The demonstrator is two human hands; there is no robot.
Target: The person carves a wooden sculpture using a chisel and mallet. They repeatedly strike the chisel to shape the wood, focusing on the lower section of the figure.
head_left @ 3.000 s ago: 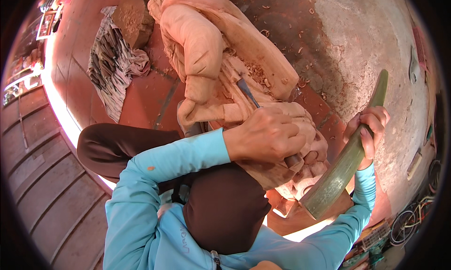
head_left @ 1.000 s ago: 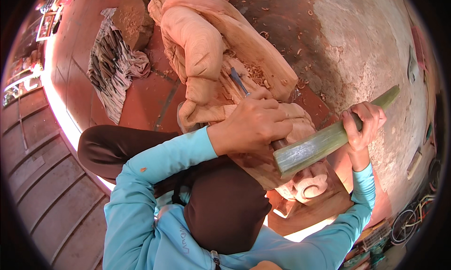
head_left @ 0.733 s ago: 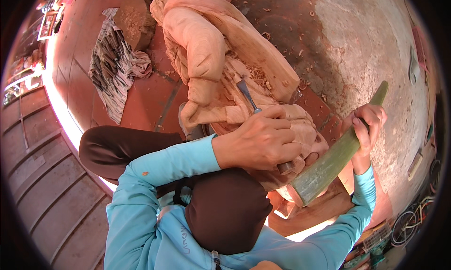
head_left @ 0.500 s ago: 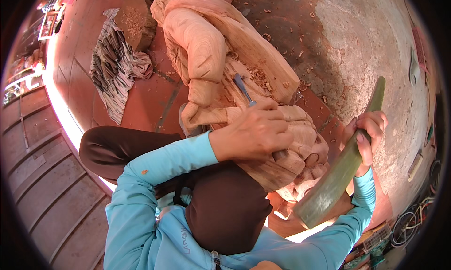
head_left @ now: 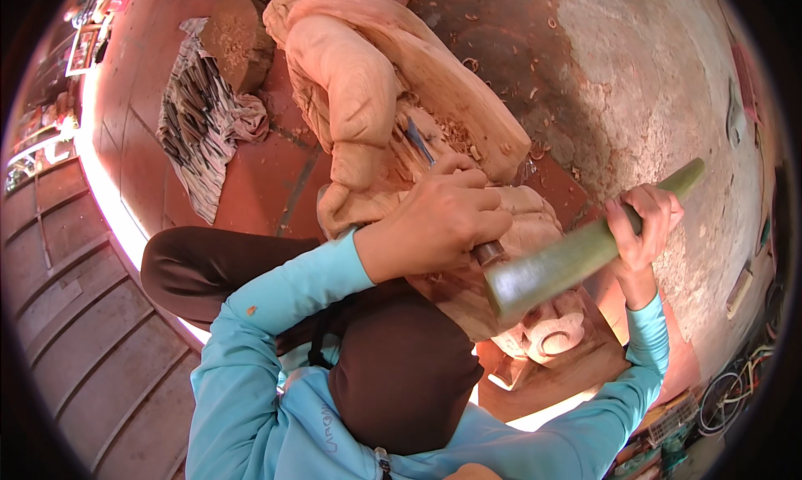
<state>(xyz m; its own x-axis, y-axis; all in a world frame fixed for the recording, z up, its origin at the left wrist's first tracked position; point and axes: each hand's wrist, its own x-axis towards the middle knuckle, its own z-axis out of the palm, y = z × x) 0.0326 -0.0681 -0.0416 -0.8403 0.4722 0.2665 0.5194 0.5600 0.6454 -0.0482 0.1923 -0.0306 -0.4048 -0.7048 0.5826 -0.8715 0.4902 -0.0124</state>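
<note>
My left hand [head_left: 443,214] is closed around a chisel [head_left: 420,142], whose metal blade points away from me into a hollow of the large carved wooden figure [head_left: 361,87]. The butt of the chisel's brown handle sticks out below my fist. My right hand [head_left: 645,223] grips a long green, tapering mallet [head_left: 555,267] near its narrow end. The mallet's wide end is at the chisel's butt; whether the two touch I cannot tell. Curled wood shavings [head_left: 455,133] lie in the hollow beside the blade.
To the left, several carving tools [head_left: 188,104] lie on a striped cloth [head_left: 205,175] beside a round wood block [head_left: 234,41]. Red floor tiles [head_left: 259,179] surround the figure, with scattered shavings. Cables [head_left: 727,401] and other items are at the lower right.
The mallet's wide end has swung up and left to the chisel's butt, turning flatter. My left hand and the chisel have shifted slightly left.
</note>
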